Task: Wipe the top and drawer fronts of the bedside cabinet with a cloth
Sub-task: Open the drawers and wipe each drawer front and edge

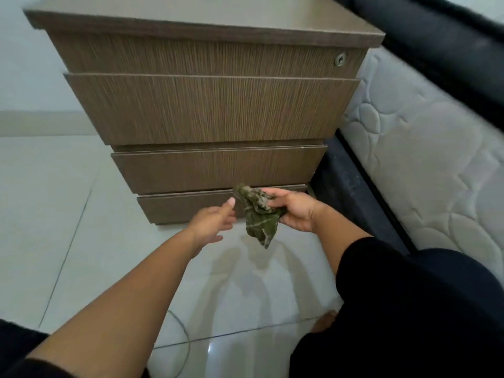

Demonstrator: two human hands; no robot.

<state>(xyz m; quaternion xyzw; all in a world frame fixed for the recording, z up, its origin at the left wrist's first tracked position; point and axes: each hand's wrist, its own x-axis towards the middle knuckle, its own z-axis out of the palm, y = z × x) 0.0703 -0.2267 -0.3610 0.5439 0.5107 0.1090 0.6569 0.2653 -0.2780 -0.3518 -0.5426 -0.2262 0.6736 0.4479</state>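
Glossy pale floor tiles (90,241) with thin grout lines fill the foreground, reflecting both forearms; a thin grey cable (183,334) curves across them. Left hand (211,223), fingers loosely extended and holding nothing, reaches toward the cloth (259,216), not quite touching. Right hand (296,211) grips the crumpled olive cloth, pale-striped, its free corner hanging above the floor. Both hands sit just before the lowest drawer front (185,208) of the cabinet (212,107), a brown box of streaked wood-grain laminate with four stepped fronts and an overhanging flat top (207,12); a round lock (340,60) marks the uppermost. Open floor lies left; at right, a quilted white mattress (425,148) on a dark frame stands just beside the cabinet.
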